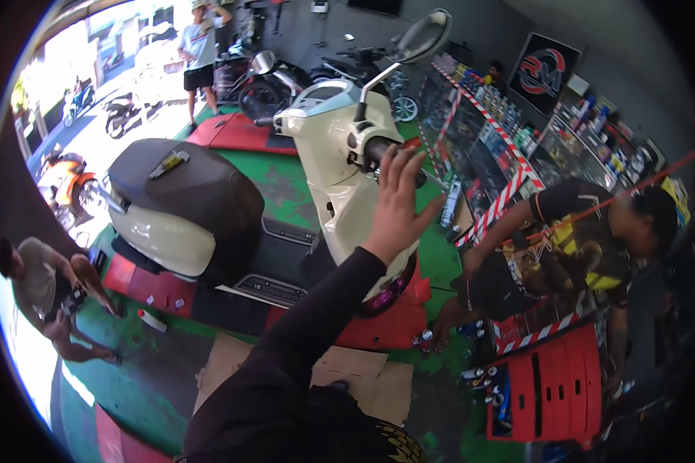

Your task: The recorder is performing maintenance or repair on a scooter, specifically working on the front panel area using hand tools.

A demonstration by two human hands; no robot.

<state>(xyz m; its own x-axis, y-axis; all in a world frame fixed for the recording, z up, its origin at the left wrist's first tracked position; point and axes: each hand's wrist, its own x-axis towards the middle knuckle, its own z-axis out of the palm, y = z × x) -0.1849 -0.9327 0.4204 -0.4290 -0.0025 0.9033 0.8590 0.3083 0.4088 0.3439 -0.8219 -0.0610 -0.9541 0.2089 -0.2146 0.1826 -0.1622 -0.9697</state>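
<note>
My left hand [396, 207] reaches up and to the right across the front of a cream scooter [340, 150]. Its fingers are stretched and apart, with the thumb out to the right. They overlap the black handlebar grip [380, 151]; whether they touch it I cannot tell. Above the grip rises a round mirror [423, 37] on a stalk. A small yellow and dark object [168, 163], its kind unclear, lies on the scooter's dark brown seat [185, 181]. My right hand is out of the picture.
The scooter stands on a low red and black platform [158, 289]. Cardboard [363, 378] and a white bottle [152, 321] lie on the green floor. At right a person [571, 239] bends near a red drawer unit [548, 393] and a taped glass counter [510, 147]. Another person [50, 285] crouches at left.
</note>
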